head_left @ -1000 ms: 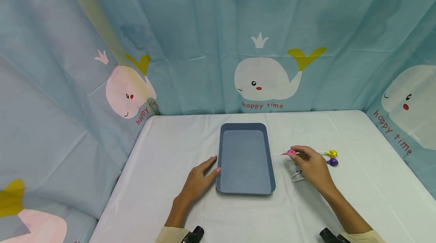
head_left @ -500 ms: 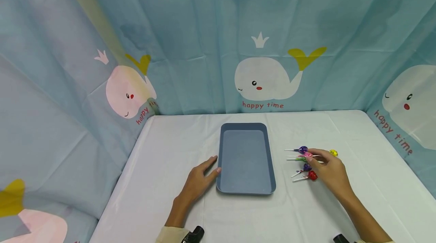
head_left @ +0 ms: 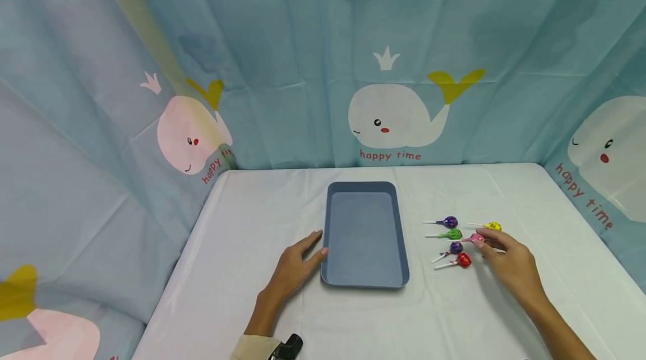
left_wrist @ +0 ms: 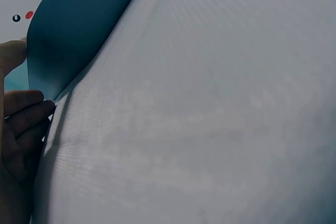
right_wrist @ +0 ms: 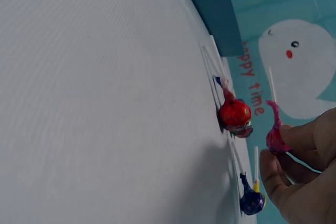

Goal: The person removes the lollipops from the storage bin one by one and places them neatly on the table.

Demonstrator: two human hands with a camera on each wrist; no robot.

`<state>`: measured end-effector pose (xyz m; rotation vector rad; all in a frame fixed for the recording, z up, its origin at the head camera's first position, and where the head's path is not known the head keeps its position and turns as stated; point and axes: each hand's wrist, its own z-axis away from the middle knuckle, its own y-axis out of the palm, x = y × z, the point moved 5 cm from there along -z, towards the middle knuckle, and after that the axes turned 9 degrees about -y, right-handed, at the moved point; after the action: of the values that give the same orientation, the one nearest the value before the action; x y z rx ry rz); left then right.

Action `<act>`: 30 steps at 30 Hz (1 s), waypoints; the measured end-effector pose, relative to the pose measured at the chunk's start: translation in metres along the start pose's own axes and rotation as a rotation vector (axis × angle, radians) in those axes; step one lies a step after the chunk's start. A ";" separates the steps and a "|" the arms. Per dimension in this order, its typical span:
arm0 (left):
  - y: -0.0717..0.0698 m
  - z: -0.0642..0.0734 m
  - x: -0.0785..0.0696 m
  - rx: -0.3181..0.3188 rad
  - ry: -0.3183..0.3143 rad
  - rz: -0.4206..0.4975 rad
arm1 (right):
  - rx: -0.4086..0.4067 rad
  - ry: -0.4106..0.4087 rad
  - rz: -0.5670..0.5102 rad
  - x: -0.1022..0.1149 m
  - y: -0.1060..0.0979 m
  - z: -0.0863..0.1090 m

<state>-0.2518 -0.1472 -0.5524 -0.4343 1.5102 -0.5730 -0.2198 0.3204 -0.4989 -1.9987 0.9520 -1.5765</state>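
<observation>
My right hand pinches a pink lollipop by its wrapped head, its stick pointing left. In the right wrist view the pink lollipop appears raised off the cloth. Around it lie a purple lollipop, a green lollipop, a second purple lollipop, a red lollipop and a yellow lollipop, which the fingers partly hide. My left hand rests beside a blue-grey tray, thumb and forefinger extended to its left rim.
A white cloth covers the table. Blue curtains printed with whales stand along its back and sides. The tray lies between the two hands, left of the lollipops.
My right hand has moved right and toward me with the pink lollipop, from near the tray to right of the others, uncovering them. The left hand stays at the tray.
</observation>
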 end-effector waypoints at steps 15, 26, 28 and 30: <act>0.000 0.001 -0.002 0.008 -0.003 -0.004 | 0.010 0.079 0.102 -0.032 -0.022 0.012; 0.001 0.001 -0.002 0.011 -0.007 0.001 | 0.086 0.152 0.124 -0.048 -0.029 0.010; 0.001 0.001 -0.002 0.011 -0.005 0.004 | 0.111 0.172 0.131 -0.050 -0.028 0.010; 0.001 0.001 -0.002 0.011 -0.004 0.006 | 0.133 0.190 0.135 -0.051 -0.026 0.009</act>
<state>-0.2508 -0.1449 -0.5515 -0.4222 1.5032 -0.5748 -0.2107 0.3746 -0.5180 -1.6823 1.0014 -1.7283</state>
